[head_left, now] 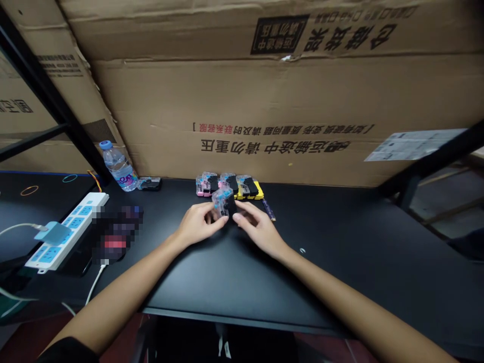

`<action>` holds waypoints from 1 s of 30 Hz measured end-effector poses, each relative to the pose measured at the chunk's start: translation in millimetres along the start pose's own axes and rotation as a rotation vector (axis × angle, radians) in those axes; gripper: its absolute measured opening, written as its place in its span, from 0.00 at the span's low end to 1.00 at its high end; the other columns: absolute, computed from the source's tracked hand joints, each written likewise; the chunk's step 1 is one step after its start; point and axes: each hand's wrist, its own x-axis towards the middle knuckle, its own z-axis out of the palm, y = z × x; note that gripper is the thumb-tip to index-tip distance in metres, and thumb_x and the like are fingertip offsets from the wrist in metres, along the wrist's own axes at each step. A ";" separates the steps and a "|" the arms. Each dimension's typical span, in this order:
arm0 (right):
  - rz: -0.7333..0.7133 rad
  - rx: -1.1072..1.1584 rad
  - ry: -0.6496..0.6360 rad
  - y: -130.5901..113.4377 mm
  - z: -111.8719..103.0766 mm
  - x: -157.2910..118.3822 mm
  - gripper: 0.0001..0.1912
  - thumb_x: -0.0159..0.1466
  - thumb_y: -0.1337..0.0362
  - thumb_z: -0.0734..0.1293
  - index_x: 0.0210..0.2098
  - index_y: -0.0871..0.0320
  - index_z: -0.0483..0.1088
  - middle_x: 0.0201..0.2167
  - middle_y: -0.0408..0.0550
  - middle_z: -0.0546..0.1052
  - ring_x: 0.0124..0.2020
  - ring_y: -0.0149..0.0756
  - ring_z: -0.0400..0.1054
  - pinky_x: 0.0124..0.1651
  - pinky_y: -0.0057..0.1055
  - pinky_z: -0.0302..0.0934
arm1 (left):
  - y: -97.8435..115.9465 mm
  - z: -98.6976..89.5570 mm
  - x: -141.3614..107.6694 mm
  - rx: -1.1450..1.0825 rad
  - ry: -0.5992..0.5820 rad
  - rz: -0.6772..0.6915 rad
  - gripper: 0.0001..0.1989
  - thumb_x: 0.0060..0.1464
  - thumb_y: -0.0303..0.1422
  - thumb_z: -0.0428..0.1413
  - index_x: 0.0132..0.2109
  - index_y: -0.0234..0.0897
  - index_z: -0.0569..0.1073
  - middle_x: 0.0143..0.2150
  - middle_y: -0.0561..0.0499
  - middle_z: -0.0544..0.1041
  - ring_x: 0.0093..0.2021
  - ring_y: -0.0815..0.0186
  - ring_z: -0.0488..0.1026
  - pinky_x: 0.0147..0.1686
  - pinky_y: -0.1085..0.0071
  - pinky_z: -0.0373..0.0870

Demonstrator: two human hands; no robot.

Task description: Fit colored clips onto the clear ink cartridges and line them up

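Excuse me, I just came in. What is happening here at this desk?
A person is holding a clear plastic cartridge with a black part between the left hand and the right hand, above a black desk. Just behind the hands is a row of similar cartridges, some with pink or yellow parts. To the left, a water bottle and a white power strip lie on the desk. A large cardboard carton stands behind everything.
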 end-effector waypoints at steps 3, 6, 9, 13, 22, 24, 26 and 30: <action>-0.033 -0.070 -0.055 2.9 4.4 -2.6 0.32 0.64 0.48 0.75 0.63 0.54 0.73 0.49 0.54 0.80 0.38 0.43 0.74 0.40 0.41 0.74 | -5.0 2.0 -2.6 0.122 -0.068 0.080 0.15 0.64 0.44 0.61 0.36 0.37 0.76 0.31 0.52 0.78 0.28 0.67 0.71 0.31 0.72 0.64; -0.048 -0.126 -0.054 5.9 5.4 -4.1 0.30 0.65 0.51 0.74 0.63 0.54 0.72 0.49 0.53 0.82 0.41 0.45 0.77 0.47 0.46 0.75 | -9.4 2.9 -4.1 0.170 -0.110 0.154 0.14 0.67 0.44 0.60 0.44 0.37 0.79 0.37 0.51 0.80 0.32 0.66 0.75 0.34 0.72 0.66; -0.095 -0.130 -0.046 4.7 5.6 -4.8 0.28 0.67 0.52 0.73 0.63 0.53 0.71 0.52 0.53 0.82 0.49 0.50 0.78 0.56 0.50 0.73 | -10.3 3.2 -4.6 0.188 -0.103 0.192 0.14 0.68 0.44 0.60 0.47 0.38 0.80 0.38 0.50 0.82 0.34 0.65 0.77 0.36 0.72 0.68; -0.113 -0.063 -0.048 5.9 6.4 -4.4 0.28 0.69 0.53 0.71 0.66 0.51 0.69 0.61 0.53 0.79 0.62 0.51 0.74 0.68 0.53 0.66 | -8.4 5.1 -4.2 0.197 -0.056 0.159 0.16 0.66 0.47 0.61 0.42 0.38 0.80 0.35 0.50 0.81 0.33 0.64 0.77 0.35 0.72 0.69; -0.069 0.054 0.224 14.3 -26.2 44.5 0.32 0.58 0.48 0.80 0.57 0.50 0.69 0.49 0.52 0.81 0.45 0.46 0.79 0.45 0.42 0.77 | -15.0 -0.1 -1.9 0.158 -0.161 0.085 0.11 0.67 0.37 0.57 0.53 0.43 0.77 0.46 0.53 0.82 0.30 0.69 0.75 0.37 0.70 0.70; -0.060 0.009 0.188 6.1 -35.4 67.5 0.30 0.57 0.47 0.80 0.53 0.51 0.71 0.42 0.49 0.82 0.36 0.42 0.77 0.36 0.38 0.75 | -16.4 -1.9 -1.1 0.177 -0.158 0.070 0.08 0.66 0.36 0.57 0.49 0.42 0.78 0.45 0.53 0.82 0.31 0.68 0.75 0.37 0.70 0.70; -0.043 -0.015 0.120 -1.5 -39.7 90.4 0.28 0.57 0.45 0.79 0.51 0.53 0.74 0.34 0.46 0.80 0.28 0.37 0.72 0.28 0.34 0.69 | -18.0 -3.1 -0.3 0.190 -0.152 0.066 0.07 0.66 0.35 0.56 0.46 0.42 0.79 0.44 0.54 0.81 0.31 0.69 0.75 0.36 0.70 0.69; 0.085 -0.094 -0.020 -4.3 -34.8 128.9 0.30 0.61 0.44 0.76 0.54 0.57 0.74 0.24 0.41 0.75 0.22 0.33 0.66 0.26 0.32 0.64 | -22.7 -4.4 1.0 0.202 -0.144 0.079 0.06 0.65 0.34 0.56 0.43 0.42 0.79 0.42 0.55 0.81 0.32 0.68 0.74 0.36 0.70 0.68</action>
